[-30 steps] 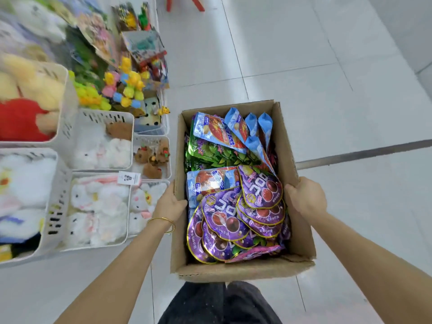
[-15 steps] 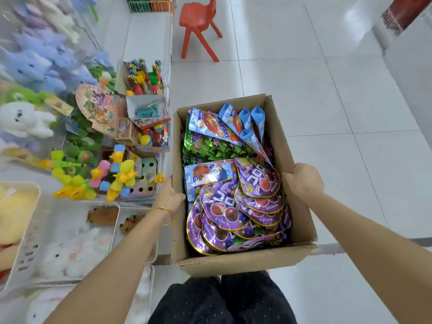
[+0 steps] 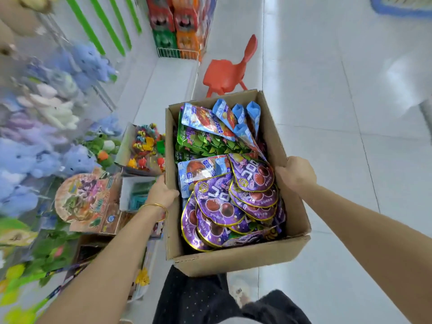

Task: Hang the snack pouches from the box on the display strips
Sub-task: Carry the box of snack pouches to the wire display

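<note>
A single wide-angle view, worn on the head, looks forward and steeply down. The open box sits close beneath it, the floor runs ahead, and plush toys line the left edge (blurred there).

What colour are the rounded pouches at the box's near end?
Purple with gold edging; the rounded pouches show best in the head view.
</note>
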